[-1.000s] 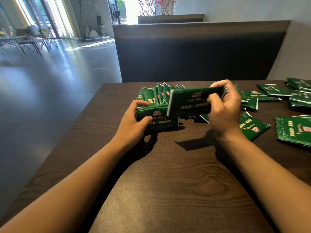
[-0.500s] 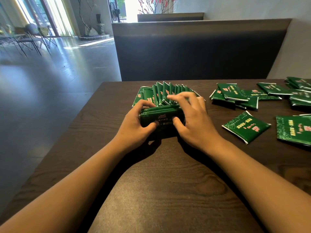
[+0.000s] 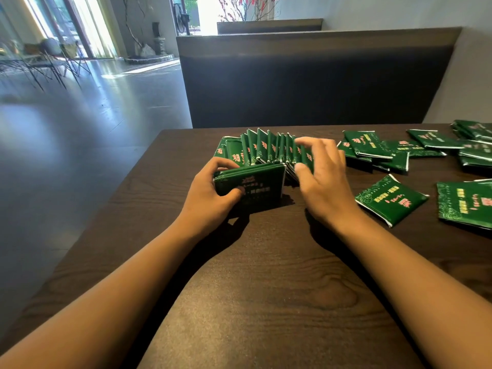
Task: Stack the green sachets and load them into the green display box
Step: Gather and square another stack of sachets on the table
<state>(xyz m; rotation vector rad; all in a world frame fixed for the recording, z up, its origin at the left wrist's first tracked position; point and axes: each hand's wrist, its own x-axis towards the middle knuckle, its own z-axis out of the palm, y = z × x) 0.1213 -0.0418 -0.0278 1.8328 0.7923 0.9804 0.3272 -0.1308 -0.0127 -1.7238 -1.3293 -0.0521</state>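
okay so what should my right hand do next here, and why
Probably reach right for the loose sachet lying flat nearest it. The right hand looks free, while the left hand grips the box, whose row of upright sachets seems to have room.

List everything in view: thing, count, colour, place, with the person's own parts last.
display box: one, green, near the table's left edge, gripped at its front.
upright sachets: a fanned row, count unclear, green, standing in the box.
loose sachets: several, green, lying flat on the right.
table: one, dark wood.
bench back: one, dark, beyond the table.
chairs: a few, far left.
left hand: holds the box.
right hand: fingers on the row's right end.
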